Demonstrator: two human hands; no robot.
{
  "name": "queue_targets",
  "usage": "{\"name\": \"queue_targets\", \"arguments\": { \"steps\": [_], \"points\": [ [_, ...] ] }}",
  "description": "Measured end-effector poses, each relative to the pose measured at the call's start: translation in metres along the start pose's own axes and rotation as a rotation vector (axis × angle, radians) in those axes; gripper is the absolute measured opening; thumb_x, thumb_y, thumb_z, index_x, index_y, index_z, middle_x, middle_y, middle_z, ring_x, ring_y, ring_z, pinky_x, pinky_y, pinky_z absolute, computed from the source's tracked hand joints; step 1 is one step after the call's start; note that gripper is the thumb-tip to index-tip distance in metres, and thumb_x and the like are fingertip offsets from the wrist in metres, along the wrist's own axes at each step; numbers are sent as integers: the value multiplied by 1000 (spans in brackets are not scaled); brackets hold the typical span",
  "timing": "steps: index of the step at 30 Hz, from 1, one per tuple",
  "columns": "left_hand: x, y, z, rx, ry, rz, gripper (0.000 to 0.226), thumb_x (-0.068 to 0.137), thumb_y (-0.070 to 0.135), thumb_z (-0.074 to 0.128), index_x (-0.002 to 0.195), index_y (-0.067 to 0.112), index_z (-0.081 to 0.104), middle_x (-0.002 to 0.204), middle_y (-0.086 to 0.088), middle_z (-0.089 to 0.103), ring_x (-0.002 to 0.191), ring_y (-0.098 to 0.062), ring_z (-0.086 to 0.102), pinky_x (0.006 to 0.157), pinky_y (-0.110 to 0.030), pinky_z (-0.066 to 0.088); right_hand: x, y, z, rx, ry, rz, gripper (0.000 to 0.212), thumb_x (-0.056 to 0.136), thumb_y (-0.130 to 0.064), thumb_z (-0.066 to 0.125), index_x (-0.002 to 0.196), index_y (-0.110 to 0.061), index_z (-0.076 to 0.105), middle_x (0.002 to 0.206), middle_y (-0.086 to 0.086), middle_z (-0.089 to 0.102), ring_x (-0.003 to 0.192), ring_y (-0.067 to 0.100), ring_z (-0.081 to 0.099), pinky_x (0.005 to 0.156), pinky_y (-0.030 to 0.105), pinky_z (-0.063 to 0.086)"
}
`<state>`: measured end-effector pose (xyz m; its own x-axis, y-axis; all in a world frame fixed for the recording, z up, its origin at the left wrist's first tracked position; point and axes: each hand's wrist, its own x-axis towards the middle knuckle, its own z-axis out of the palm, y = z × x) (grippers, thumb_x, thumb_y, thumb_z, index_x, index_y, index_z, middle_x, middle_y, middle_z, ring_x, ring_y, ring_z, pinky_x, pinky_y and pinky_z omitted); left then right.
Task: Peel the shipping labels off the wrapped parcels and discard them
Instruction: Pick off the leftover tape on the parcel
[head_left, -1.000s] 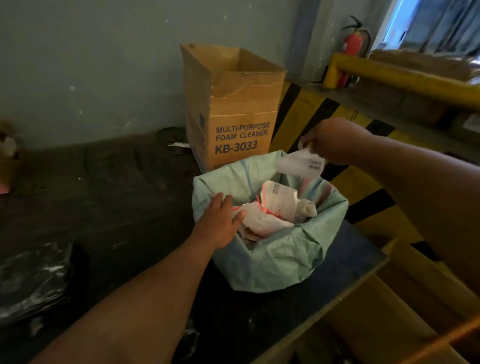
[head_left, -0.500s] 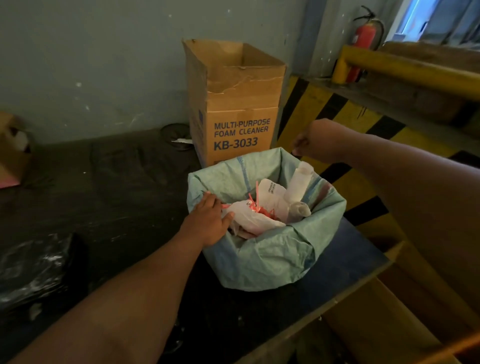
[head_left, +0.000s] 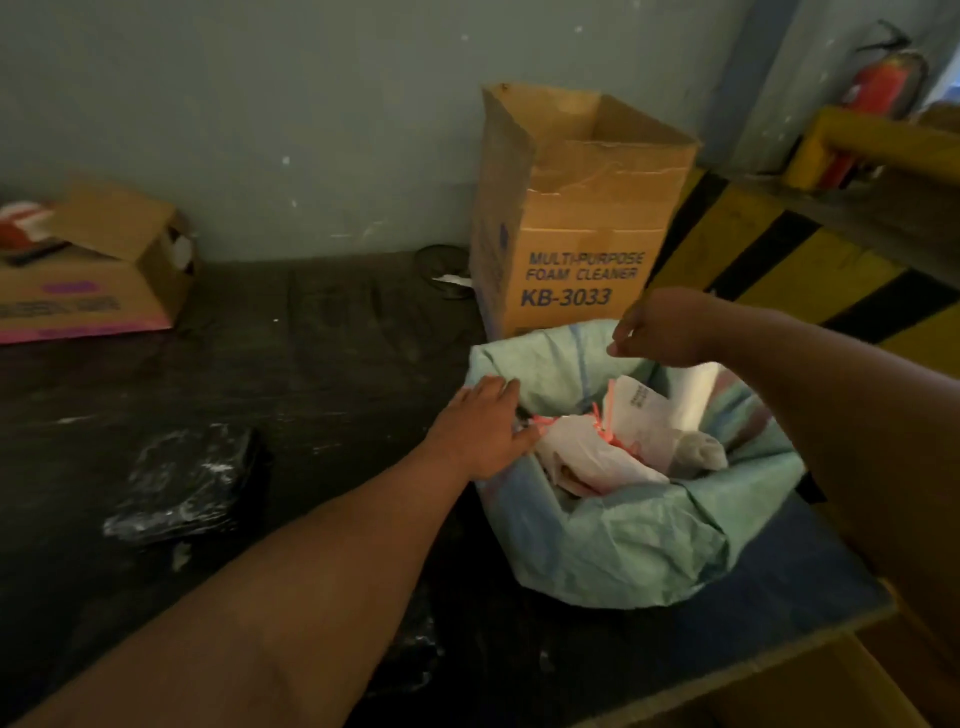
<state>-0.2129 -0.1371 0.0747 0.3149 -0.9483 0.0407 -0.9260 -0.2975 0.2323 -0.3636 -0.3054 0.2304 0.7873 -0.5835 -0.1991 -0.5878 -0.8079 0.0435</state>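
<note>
A pale green bag (head_left: 623, 545) stands open on the dark table, holding several crumpled white labels (head_left: 597, 452) with pink print. A rolled white label (head_left: 693, 389) leans against the bag's far inner wall, below my right hand. My right hand (head_left: 665, 327) hovers above the bag's back rim, fingers loosely curled with nothing in them. My left hand (head_left: 480, 426) rests on the bag's left rim, fingers spread flat over the edge. A parcel wrapped in black plastic (head_left: 187, 483) lies on the table to the left.
A tall open carton marked foam cleaner (head_left: 576, 218) stands just behind the bag. A low open box (head_left: 88, 275) sits at the far left by the wall. Yellow and black hazard stripes (head_left: 810, 265), a yellow rail and a red fire extinguisher (head_left: 883, 88) are at the right.
My right hand let go of the white label, which dropped into the bag. The view shifted left, showing the black parcel and the low box. My left hand stayed on the rim.
</note>
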Motion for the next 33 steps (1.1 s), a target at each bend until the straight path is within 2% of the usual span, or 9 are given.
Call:
{"name": "queue_targets", "arguments": {
  "steps": [5,7,9,15,19,23,26,30,33],
  "points": [
    [-31,-75,-51,56,31,-138,78,97,69,37,153,14,34,152,-14,40,138,-32,43,114,-47,32,40,-87,3,-46,-16,-123,47,94,-52,52,119,-16,68,127,12,62,120,31,55,97,35,43],
    [-53,-118,-69,109,42,-215,77,97,69,36,152,16,35,152,-13,40,137,-32,43,112,-48,35,54,-135,2,-31,-14,-193,47,96,-50,49,115,-11,67,122,13,64,117,32,57,93,34,43],
    [-79,-163,-81,160,18,-295,77,98,69,34,152,15,35,153,-13,38,138,-32,42,112,-48,35,70,-184,4,16,-13,-250,46,96,-47,52,120,-10,65,125,11,63,119,30,57,97,35,44],
    [-150,-291,-94,195,-102,-498,76,98,70,31,151,15,36,156,-14,35,140,-33,38,112,-51,36,117,-329,33,98,-78,-384,51,92,-49,58,129,-14,60,131,9,62,121,27,57,102,37,45],
    [-185,-359,-85,204,-157,-520,72,98,68,33,145,14,41,148,-14,40,134,-34,43,107,-52,40,145,-409,69,146,-153,-439,53,91,-50,58,131,-15,58,133,8,61,121,26,56,99,33,44],
    [-204,-406,-58,148,-236,-512,74,98,68,34,150,14,37,153,-15,35,137,-35,39,107,-52,39,158,-460,113,195,-254,-435,45,93,-44,59,128,-15,61,129,8,63,117,26,58,98,34,46],
    [-210,-420,-27,56,-265,-484,78,97,68,38,154,16,29,159,-12,24,144,-35,31,112,-54,35,161,-477,147,252,-285,-388,37,94,-37,60,124,-16,63,125,7,64,114,24,59,96,34,47],
    [-206,-428,8,-57,-244,-402,85,96,69,39,160,20,14,168,-1,1,155,-26,-2,123,-52,16,162,-488,188,293,-275,-303,34,92,-34,62,122,-18,64,128,7,55,113,23,56,94,30,44],
    [-198,-433,27,-79,-203,-374,88,95,73,33,162,22,8,170,1,-7,155,-22,-12,125,-50,6,165,-491,202,367,-203,-221,23,92,-33,62,112,-21,67,123,4,52,104,20,59,90,31,47]
  ]
}}
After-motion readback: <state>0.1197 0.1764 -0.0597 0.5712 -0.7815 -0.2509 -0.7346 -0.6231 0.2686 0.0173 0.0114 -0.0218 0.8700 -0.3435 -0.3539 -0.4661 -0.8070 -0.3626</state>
